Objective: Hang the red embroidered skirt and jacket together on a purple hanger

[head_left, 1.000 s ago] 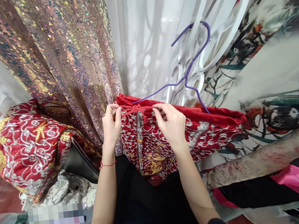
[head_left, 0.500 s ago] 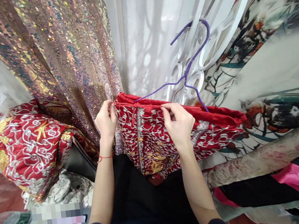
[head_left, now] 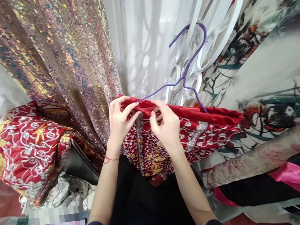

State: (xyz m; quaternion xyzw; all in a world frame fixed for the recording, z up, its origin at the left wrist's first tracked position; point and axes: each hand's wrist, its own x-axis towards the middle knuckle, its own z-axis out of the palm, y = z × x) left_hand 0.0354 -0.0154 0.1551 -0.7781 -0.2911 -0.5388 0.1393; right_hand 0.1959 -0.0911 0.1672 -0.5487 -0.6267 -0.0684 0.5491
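A red garment [head_left: 160, 154] with silver and gold embroidery hangs in front of me, its plain red waistband [head_left: 215, 116] folded over a purple wire hanger [head_left: 184, 79]. My left hand [head_left: 123, 119] rests at the band's left part, thumb and index stretched out a little apart beside a bunched red drawstring [head_left: 146, 111]. My right hand [head_left: 166, 123] pinches at the drawstring from the other side, thumb and index closed together. What lies exactly between the right fingertips is partly hidden.
Left stand a sequined curtain-like cloth [head_left: 70, 56] and another folded red embroidered garment [head_left: 32, 147] over a dark surface. White scrollwork [head_left: 203, 56] stands behind the hanger. At right are a floral-printed cloth [head_left: 275, 69] and a cloth-covered bar [head_left: 252, 155] with pink and black fabric below.
My left hand has moved right, from the stretched-out end of the drawstring to its bunched middle. My right hand has shifted slightly left, so the two hands are close together.
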